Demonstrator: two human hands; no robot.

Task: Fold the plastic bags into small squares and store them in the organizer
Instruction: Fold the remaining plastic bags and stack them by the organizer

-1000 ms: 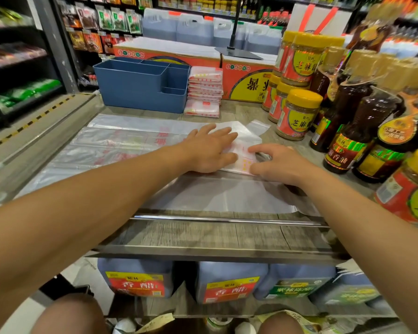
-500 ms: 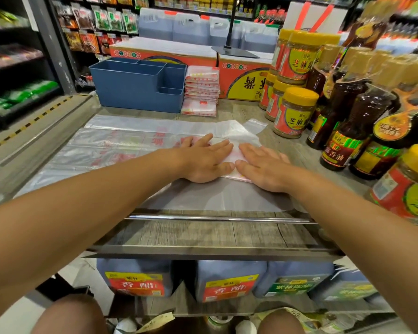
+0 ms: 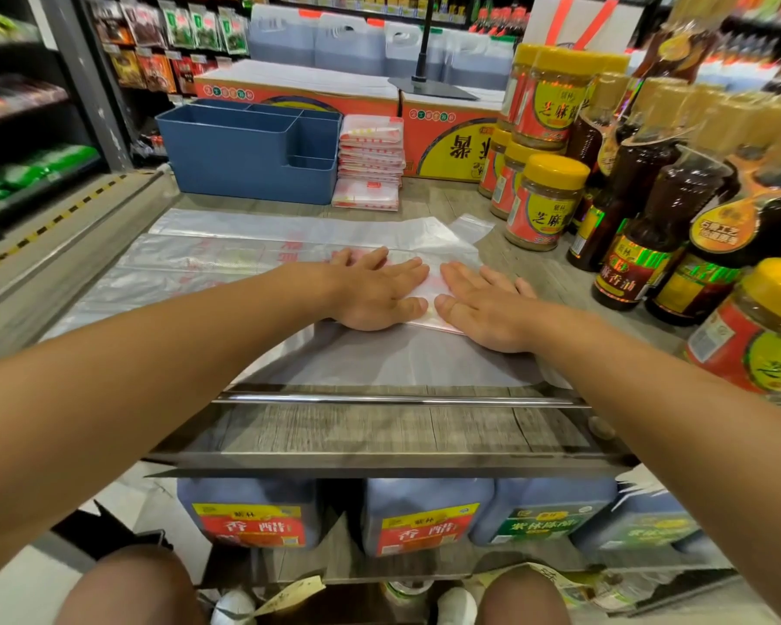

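The left hand (image 3: 375, 293) lies palm down with straight, slightly spread fingers on the folded plastic bag (image 3: 429, 288), its grip flat and holding nothing. Just beside it, the right hand (image 3: 485, 309) presses the same bag in the same flat way, thumbs nearly meeting (the fold shows only as a pale strip between and under them). Half a second ago the hands already lay like this, so they have stayed put; a second ago the right hand sat further right, fingers curled at the bag's edge, and has since come in and flattened.

The folded bag rests on a spread of flat clear bags (image 3: 226, 259) covering the grey wood-grain tabletop (image 3: 379, 426). At the far left stands the blue organizer (image 3: 244, 155), divided into compartments, and touching its right side is a stack of folded bags (image 3: 370, 162) outside it. Behind sit orange cartons (image 3: 447, 137). To the right crowd yellow-lidded jars (image 3: 542, 205) and dark sauce bottles (image 3: 636, 236). Below the tabletop, a shelf holds large jugs (image 3: 249, 512). Shop shelving surrounds everything.
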